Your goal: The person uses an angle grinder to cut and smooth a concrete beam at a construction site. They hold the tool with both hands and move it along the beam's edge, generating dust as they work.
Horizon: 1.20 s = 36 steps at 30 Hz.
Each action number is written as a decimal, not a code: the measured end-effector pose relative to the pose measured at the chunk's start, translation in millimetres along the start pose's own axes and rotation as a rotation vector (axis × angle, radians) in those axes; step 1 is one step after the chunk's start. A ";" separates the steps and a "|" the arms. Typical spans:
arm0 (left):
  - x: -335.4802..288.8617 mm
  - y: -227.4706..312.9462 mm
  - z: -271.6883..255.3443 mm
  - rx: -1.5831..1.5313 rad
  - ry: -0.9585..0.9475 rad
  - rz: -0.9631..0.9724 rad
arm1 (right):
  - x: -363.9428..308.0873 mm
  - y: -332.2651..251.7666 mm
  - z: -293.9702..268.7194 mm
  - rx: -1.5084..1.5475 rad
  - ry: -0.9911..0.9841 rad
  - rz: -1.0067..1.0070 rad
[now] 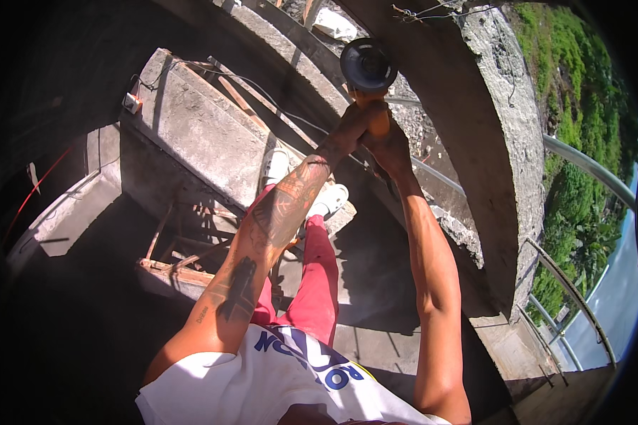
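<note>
An angle grinder (368, 66) with an orange body and a round dark disc is held out at arm's length, in front of a concrete beam. My left hand (349, 130) is closed around its body. Pressed close beside it, my right hand (390, 144) is wrapped around the tool too. The fingers of both hands partly overlap, so the exact grip of each is hard to make out. The disc faces up toward me, near the beam's side; whether it touches the concrete I cannot tell.
My feet, in white shoes (327, 200), stand by a sloping concrete slab (198, 120). A thin dark cord (266, 94) runs from a small outlet box (132, 103) toward my hands. Wooden framing (177, 272) lies below left. A rough concrete beam (500, 120) and metal pipe railing (590, 170) border the right.
</note>
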State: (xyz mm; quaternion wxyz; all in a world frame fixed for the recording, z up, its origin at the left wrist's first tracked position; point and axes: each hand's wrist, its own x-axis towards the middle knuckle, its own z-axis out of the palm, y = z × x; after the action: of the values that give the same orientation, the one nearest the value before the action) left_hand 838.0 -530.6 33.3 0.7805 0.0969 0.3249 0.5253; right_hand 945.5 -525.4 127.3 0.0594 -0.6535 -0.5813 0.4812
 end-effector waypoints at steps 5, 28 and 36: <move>-0.2 -5.6 2.4 -0.023 -0.009 0.006 | -4.9 -0.6 -1.9 0.014 0.068 -0.101; -11.8 -18.7 17.6 0.025 0.029 0.001 | -14.2 21.8 -10.8 0.013 0.041 -0.075; -12.6 -29.7 27.1 -0.022 0.069 -0.014 | -21.7 24.2 -17.9 -0.024 0.049 -0.023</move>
State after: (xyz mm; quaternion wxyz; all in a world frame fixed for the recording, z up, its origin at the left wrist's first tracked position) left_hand 874.0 -549.3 44.7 0.7733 0.0678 0.3466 0.5265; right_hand 977.9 -542.2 133.5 0.0710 -0.6589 -0.5930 0.4574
